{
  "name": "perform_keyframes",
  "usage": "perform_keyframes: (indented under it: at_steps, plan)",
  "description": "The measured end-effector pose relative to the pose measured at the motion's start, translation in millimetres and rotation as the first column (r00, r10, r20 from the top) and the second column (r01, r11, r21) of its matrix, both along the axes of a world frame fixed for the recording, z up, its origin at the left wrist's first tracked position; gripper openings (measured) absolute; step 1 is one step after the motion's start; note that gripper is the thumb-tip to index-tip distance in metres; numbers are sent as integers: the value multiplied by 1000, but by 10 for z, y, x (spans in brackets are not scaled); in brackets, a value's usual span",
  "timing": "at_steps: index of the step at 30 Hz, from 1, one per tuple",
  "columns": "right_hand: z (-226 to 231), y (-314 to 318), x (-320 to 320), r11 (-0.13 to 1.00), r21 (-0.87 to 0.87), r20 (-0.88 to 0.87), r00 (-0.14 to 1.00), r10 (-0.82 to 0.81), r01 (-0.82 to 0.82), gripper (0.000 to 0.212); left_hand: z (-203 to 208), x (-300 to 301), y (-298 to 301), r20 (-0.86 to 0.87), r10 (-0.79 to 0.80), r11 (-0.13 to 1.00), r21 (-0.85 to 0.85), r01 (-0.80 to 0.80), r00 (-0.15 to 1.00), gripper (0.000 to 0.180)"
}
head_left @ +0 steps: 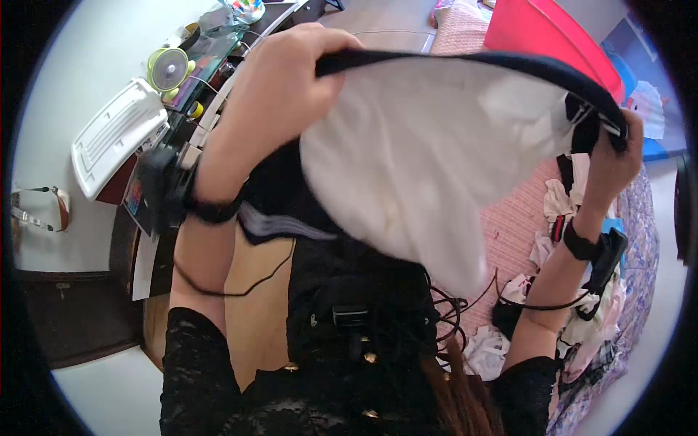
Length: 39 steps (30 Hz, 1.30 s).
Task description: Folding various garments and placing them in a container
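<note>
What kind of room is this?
Probably a bedroom in someone's home: there's a pink textured cover, seemingly on a bed, with clothes strewn on it, and a small green fan off to the left.

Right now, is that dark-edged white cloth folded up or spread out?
Spread out: the left hand and right hand hold the cloth by its dark edge, apart; it hangs between them.

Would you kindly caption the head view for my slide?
Left hand and right hand hold up a dark and white garment.
</note>
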State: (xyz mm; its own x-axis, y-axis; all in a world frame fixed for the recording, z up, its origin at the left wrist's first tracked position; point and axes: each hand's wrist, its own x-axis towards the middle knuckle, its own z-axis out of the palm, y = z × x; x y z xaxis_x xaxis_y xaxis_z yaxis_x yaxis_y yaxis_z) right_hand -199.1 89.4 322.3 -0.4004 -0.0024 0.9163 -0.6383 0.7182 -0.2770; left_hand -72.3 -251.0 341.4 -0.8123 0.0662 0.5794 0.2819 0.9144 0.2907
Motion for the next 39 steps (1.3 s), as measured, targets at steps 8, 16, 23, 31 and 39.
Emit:
perform_keyframes:
  at_steps: [8,16,23,31,39]
  plan:
    - [322,676,18,954,-8,-69,952,-300,300,27,-452,-606,-60,-70,368,929,60,-365,927,27]
    - [271,1599,141,868,28,120,860,-496,496,25,-549,-782,-193,-147,449,869,299,-393,881,27]
    - [103,1981,-89,962,-209,833,548,80,176,25,-536,-901,-134,399,-43,854,490,-173,916,20]
    - [-673,1744,-198,977,-60,859,510,-55,206,43,-985,-1157,295,500,45,929,298,-220,865,35]
    - [-2332,1114,752,944,-330,942,-67,329,3,92,-2582,-237,912,685,86,953,155,-260,724,47]
